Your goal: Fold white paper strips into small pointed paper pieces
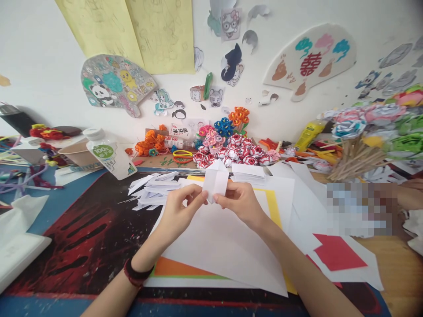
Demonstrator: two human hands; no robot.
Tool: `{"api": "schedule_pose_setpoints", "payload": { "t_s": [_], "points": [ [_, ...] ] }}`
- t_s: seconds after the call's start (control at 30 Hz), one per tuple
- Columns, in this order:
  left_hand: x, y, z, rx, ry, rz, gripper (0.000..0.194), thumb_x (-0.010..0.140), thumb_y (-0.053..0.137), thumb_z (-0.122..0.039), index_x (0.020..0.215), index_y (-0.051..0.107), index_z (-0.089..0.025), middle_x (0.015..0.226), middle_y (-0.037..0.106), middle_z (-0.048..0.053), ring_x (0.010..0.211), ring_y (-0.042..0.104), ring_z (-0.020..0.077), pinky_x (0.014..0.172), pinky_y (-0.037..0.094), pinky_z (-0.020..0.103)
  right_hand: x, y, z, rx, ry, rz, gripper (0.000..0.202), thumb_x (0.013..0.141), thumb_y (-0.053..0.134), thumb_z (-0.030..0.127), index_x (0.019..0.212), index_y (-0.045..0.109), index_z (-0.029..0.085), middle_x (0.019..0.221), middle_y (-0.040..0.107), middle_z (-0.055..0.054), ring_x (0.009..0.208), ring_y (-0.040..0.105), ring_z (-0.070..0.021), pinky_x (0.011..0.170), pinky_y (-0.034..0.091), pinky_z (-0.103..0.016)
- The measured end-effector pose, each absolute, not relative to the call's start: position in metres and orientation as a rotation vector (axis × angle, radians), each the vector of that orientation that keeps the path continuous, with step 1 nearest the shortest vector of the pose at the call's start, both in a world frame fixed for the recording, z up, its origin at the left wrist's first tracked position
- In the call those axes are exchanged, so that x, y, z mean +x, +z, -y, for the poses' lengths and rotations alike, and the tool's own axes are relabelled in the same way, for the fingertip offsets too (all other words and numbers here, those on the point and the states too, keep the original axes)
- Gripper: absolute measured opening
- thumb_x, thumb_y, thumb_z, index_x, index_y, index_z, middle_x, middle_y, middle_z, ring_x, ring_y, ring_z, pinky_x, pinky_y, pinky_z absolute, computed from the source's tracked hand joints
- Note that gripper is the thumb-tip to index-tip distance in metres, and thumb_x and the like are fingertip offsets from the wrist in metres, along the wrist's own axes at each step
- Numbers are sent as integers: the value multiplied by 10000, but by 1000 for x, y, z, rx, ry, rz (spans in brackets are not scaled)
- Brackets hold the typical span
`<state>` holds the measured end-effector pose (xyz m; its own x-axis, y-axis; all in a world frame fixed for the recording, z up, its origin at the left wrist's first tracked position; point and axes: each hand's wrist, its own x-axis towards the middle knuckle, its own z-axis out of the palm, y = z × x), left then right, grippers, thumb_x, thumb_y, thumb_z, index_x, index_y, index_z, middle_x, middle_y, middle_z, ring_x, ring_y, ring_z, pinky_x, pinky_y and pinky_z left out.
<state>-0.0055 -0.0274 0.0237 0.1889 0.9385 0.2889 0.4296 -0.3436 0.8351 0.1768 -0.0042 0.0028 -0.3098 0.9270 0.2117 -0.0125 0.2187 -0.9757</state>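
While pinched shut between left point(202, 196) and right hands point(218, 197), folded paper point(215, 181), edges clear above white sheets point(228, 246).

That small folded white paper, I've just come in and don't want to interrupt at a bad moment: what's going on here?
The left hand and right hand pinch the small folded white paper near its lower end, holding it up above a large white sheet. A loose pile of white paper strips lies beyond the left hand, and a stack of white paper beyond the right. Red-and-white artificial flowers sit farther back, near the wall.
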Motion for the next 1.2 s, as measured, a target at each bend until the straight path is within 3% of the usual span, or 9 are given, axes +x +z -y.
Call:
{"api": "schedule_pose_setpoints", "payload": {
  "t_s": [0.33,0.63,0.83,1.2],
  "points": [
    [-6,23,28,1894,1096,-1241,313,927,480,-329,723,653,-168,723,647,3,657,522,113,625,368,234,177,6,4,-824,1291,1515,119,750,694,248,794,733,145,657,625,-15,574,502,-103,506,435,-216],
    [0,23,31,1893,988,-1234,332,905,507,-387,710,650,-159,673,652,17,620,532,122,606,378,239,179,8,5,-842,1249,1530,152,768,688,292,750,716,144,642,614,-19,594,516,-124,532,429,-244],
    [3,21,33,1918,1072,-1266,347,904,505,-372,651,611,-160,593,583,1,568,485,113,583,369,232,177,8,6,-868,1233,1524,178,756,694,323,736,719,148,624,606,-17,573,505,-125,525,427,-252],
    [4,20,36,1939,1083,-1208,305,901,530,-337,665,590,-153,591,584,-10,563,504,98,575,366,217,178,8,6,-860,1217,1551,200,777,673,343,767,724,149,660,643,-36,584,534,-136,539,436,-259]
  ]
}}
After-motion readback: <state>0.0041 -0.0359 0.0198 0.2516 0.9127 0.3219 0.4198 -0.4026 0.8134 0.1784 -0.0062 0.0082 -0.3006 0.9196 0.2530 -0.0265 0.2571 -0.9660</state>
